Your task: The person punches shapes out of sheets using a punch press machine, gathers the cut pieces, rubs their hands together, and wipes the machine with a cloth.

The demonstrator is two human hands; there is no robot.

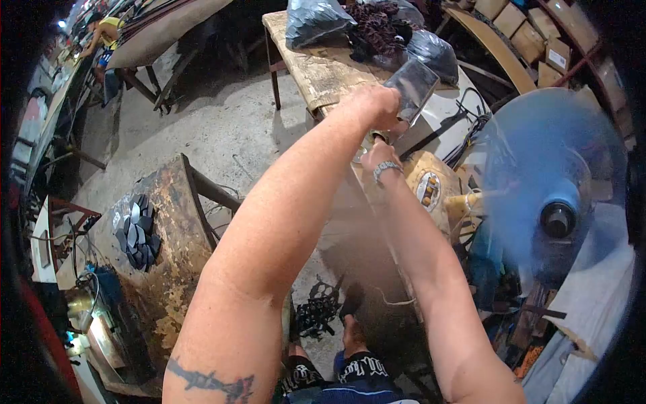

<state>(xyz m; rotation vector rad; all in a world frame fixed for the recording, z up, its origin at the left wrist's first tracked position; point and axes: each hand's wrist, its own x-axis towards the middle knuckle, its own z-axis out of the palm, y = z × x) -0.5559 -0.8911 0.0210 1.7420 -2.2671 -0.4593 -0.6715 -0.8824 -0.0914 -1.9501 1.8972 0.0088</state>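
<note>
Blue fan (558, 165): round, motion-blurred; if my sleeveless right arm swung wide, it might knock it.
Right hand (377, 157): curled, steel-link watch (387, 170); what it clamps, I can't tell.
Left hand (379, 106): just beyond, seemingly closed on the clear plastic piece.
Clear plastic piece (416, 87): smooth, boxy, above the bench; a loose grip could drop it.
Tabletop (313, 74): scuffed, brown, under crinkled bags (316, 23).

Between the left hand (378, 106) and right hand (377, 158), a small thing (378, 137) is partly hidden. The fan blades (528, 155) are blurred. Near the table's (316, 74) left corner, a bag (316, 25) is cut off.
</note>
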